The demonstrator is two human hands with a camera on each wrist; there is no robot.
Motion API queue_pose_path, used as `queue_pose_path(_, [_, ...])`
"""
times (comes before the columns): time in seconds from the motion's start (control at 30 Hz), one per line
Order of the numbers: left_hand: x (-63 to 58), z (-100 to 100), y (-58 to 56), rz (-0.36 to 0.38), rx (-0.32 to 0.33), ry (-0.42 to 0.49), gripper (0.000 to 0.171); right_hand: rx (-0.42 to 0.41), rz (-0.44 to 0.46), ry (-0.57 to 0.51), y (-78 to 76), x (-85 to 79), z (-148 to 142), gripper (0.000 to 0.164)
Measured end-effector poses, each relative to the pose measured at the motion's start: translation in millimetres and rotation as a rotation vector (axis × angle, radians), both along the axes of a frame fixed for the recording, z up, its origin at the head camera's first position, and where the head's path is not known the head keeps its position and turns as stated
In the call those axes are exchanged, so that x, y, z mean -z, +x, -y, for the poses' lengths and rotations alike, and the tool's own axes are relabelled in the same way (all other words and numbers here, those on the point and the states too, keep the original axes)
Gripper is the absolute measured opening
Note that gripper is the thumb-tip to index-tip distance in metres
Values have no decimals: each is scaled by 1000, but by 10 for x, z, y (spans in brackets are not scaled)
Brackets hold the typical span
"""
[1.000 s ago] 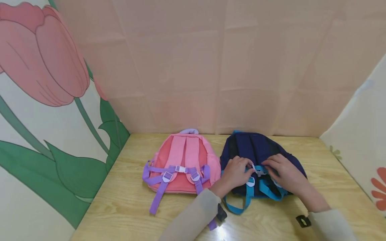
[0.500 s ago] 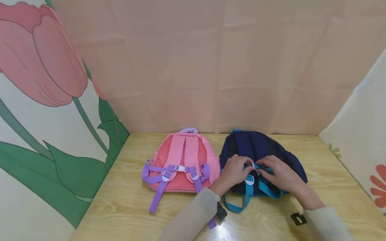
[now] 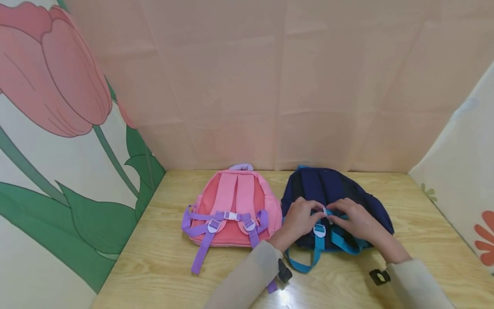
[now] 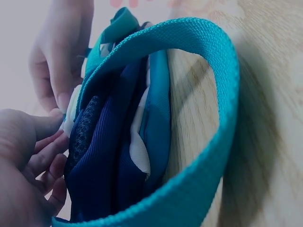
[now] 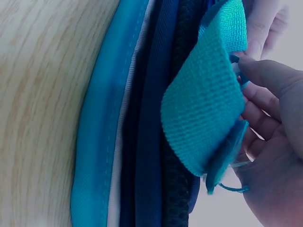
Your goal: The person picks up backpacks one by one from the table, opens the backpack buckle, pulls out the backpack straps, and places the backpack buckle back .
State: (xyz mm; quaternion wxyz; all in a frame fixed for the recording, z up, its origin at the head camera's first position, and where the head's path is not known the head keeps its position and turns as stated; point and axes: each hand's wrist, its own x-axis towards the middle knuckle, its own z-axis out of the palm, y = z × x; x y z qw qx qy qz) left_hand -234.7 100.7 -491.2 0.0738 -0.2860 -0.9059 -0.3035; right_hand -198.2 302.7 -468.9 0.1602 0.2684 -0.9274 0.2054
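A navy backpack [image 3: 310,184] with teal straps lies back-panel up on the table. My left hand [image 3: 302,219] pinches the small white buckle [image 3: 326,211] of its chest strap between thumb and fingers. My right hand [image 3: 356,221] pinches the same buckle area from the other side, fingertips almost meeting the left ones. Fingers cover most of the buckle. A teal strap loop [image 4: 227,94] arches close by in the left wrist view. In the right wrist view, a folded teal strap [image 5: 203,104] hangs beside my right thumb.
Left of the navy bag lies a pink backpack [image 3: 225,184] with purple straps, its white chest buckle [image 3: 230,216] fastened. Both bags rest on a wooden table [image 3: 154,257]. A pinkish cloth backdrop [image 3: 231,86] stands behind, with flower-printed panels at both sides.
My right hand has moved left, bringing its fingertips up to the left hand's at the buckle. The left hand has barely shifted, and both backpacks stay in place.
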Motion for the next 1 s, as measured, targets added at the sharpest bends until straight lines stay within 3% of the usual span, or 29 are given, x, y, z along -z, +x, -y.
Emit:
queue_pose_path(0.47, [27, -11, -3, 4, -8, 39, 23, -7, 46, -20, -8, -25, -11, 23])
queue_pose_path(0.7, [28, -41, -5, 78, -12, -22, 26, 2, 70, -15, -26, -37, -49, 23])
queue_pose_path(1.0, [26, -102, -5, 40, -28, -85, 25, 22, 78, -18, -14, -39, -88, 25])
